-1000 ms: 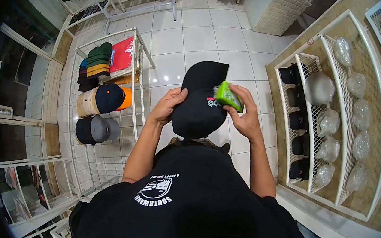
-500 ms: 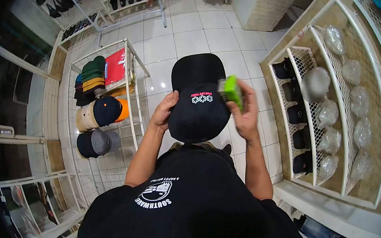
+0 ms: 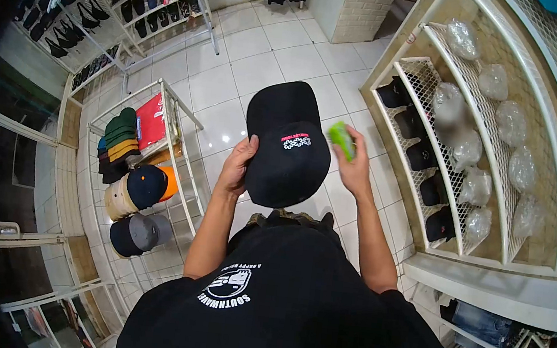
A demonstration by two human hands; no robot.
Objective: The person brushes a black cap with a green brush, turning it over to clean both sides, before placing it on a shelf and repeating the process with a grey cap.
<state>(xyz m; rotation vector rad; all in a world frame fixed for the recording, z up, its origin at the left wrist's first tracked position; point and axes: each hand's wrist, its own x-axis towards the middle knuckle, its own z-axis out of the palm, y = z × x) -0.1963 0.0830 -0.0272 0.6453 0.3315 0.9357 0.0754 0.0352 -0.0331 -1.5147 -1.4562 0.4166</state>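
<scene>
A black cap (image 3: 286, 168) with pink and white embroidery on its crown is held up in front of my body, its brim pointing away from me. My left hand (image 3: 237, 164) grips the cap's left side, thumb on top and the other fingers mostly hidden beneath it. In my right hand (image 3: 355, 170) is a small bright green brush (image 3: 342, 141), slightly blurred. The brush is just right of the cap, apart from it. Its bristles are hard to make out now.
On the left, a white rack (image 3: 188, 164) bears stacked caps (image 3: 146, 186) and a red package (image 3: 151, 122). To the right, white mesh shelves (image 3: 458, 176) hold black caps and plastic-wrapped bundles (image 3: 494, 81). Shoes hang at the back left; white tiles (image 3: 255, 70) cover the floor.
The green brush in my right hand has moved away from the cap's crown, slightly right and toward me. My left hand keeps its hold on the cap. The head view has shifted a little.
</scene>
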